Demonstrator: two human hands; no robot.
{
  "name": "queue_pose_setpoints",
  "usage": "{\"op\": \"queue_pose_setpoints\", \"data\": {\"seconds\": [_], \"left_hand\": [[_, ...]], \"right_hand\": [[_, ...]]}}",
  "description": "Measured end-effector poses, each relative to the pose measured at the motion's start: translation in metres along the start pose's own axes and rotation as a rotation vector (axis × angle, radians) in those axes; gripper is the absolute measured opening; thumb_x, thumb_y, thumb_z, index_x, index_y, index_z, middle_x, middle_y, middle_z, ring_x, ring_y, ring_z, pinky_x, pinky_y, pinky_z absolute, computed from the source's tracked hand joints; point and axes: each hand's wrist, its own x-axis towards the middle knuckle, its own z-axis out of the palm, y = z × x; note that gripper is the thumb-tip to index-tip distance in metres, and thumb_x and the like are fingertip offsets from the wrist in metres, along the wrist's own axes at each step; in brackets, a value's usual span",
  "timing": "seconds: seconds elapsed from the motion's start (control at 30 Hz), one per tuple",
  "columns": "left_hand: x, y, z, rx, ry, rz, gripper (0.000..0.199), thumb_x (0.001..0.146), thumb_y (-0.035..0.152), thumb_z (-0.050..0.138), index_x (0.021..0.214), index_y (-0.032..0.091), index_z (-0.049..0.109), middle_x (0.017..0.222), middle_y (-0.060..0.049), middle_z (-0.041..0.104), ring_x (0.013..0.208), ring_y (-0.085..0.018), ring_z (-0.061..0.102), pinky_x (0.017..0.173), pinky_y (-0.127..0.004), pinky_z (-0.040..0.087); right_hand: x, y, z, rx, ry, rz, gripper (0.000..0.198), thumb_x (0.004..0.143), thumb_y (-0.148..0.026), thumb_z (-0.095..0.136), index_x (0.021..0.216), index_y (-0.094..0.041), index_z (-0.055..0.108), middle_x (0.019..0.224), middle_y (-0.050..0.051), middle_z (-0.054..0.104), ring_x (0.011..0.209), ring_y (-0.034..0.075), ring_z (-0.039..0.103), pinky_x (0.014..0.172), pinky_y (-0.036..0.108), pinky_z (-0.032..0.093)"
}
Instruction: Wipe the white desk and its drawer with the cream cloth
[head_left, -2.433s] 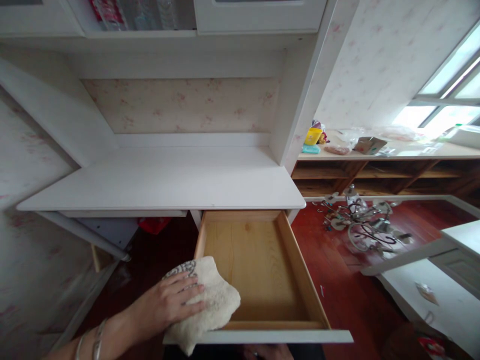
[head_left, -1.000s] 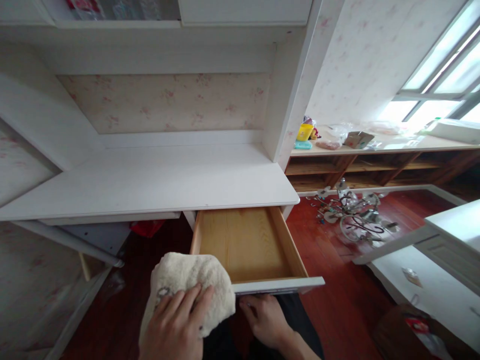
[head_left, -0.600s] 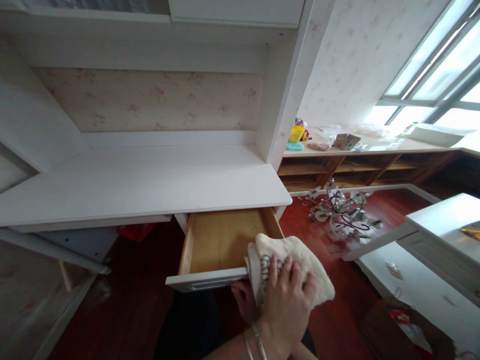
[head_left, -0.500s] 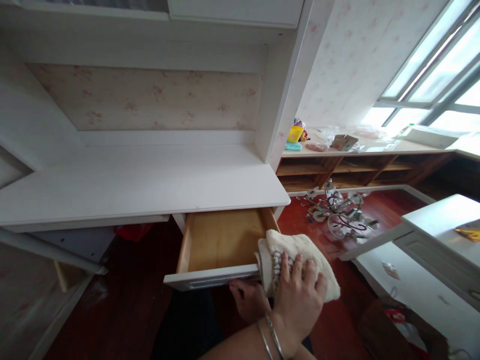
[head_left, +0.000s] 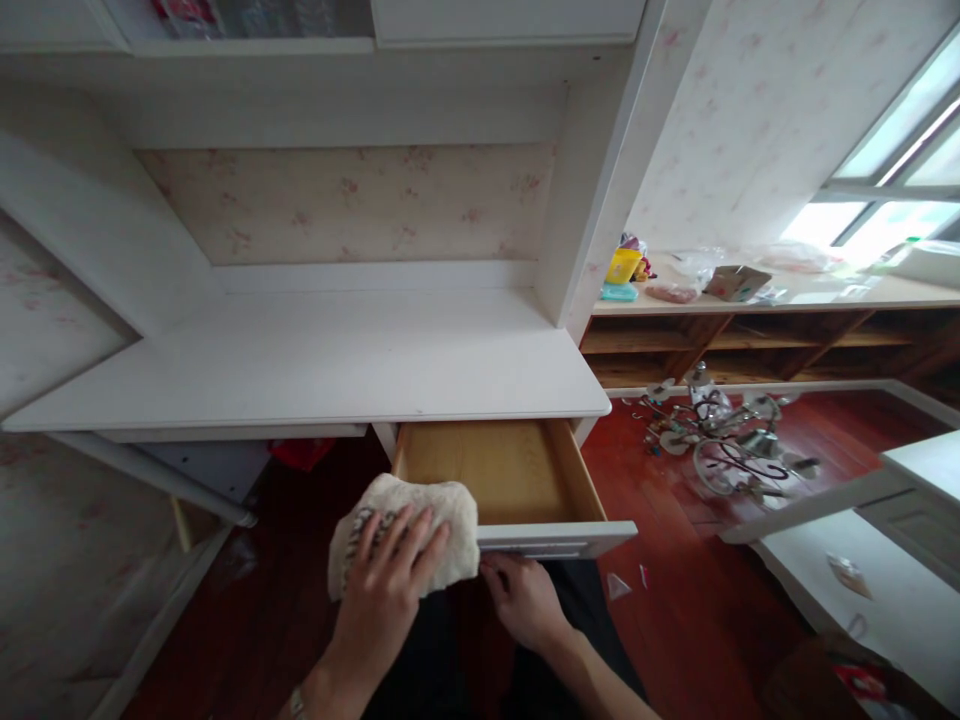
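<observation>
While the left hand (head_left: 390,580) presses its flat, spread fingers on a cream towel (head_left: 409,520) at the left end of the white drawer front (head_left: 559,540), the right hand (head_left: 525,600) curls under that front, nearer its middle; the wooden drawer (head_left: 495,470) sits part open

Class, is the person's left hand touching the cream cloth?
Touching. The head view shows the left hand pressed flat on the cream cloth, fingers spread across it.
</observation>
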Motion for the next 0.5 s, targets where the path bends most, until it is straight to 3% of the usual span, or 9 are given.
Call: {"op": "queue_pose_setpoints", "data": {"seconds": [0.13, 0.27, 0.4, 0.5], "left_hand": [[-0.039, -0.048, -0.008, -0.008, 0.055, -0.263, 0.07, 0.078, -0.002, 0.042, 0.139, 0.031, 0.053, 0.142, -0.005, 0.057, 0.126, -0.031, 0.055, 0.107, -0.048, 0.043], [-0.063, -0.072, -0.014, -0.28, 0.001, -0.828, 0.055, 0.082, 0.014, 0.05, 0.136, 0.024, 0.052, 0.126, -0.01, 0.066, 0.108, -0.032, 0.066, 0.08, -0.04, 0.057], [-0.074, -0.071, -0.022, -0.869, 0.165, -1.448, 0.051, 0.077, 0.038, 0.071, 0.123, 0.02, 0.058, 0.094, -0.007, 0.075, 0.091, -0.032, 0.071, 0.072, -0.039, 0.059], [-0.075, -0.056, -0.025, -1.335, 0.308, -1.699, 0.055, 0.069, 0.028, 0.08, 0.12, 0.021, 0.059, 0.091, -0.005, 0.075, 0.087, -0.03, 0.073, 0.07, -0.037, 0.06]], "right_hand": [[0.001, -0.007, -0.011, -0.011, -0.015, -0.028, 0.036, 0.101, -0.031, 0.037, 0.103, -0.025, 0.073, 0.104, 0.004, 0.076, 0.101, 0.019, 0.069, 0.088, 0.027, 0.047], [0.006, -0.008, -0.014, -0.065, -0.023, -0.024, 0.034, 0.101, -0.033, 0.038, 0.104, -0.027, 0.072, 0.106, 0.003, 0.076, 0.1, 0.02, 0.069, 0.083, 0.027, 0.047], [0.021, -0.007, -0.017, -0.099, -0.025, -0.015, 0.035, 0.102, -0.033, 0.037, 0.104, -0.027, 0.071, 0.105, 0.003, 0.076, 0.099, 0.021, 0.07, 0.081, 0.027, 0.046], [0.042, -0.007, -0.021, -0.139, -0.037, 0.027, 0.037, 0.102, -0.035, 0.036, 0.103, -0.028, 0.072, 0.102, 0.003, 0.077, 0.095, 0.022, 0.071, 0.076, 0.028, 0.045]]}}
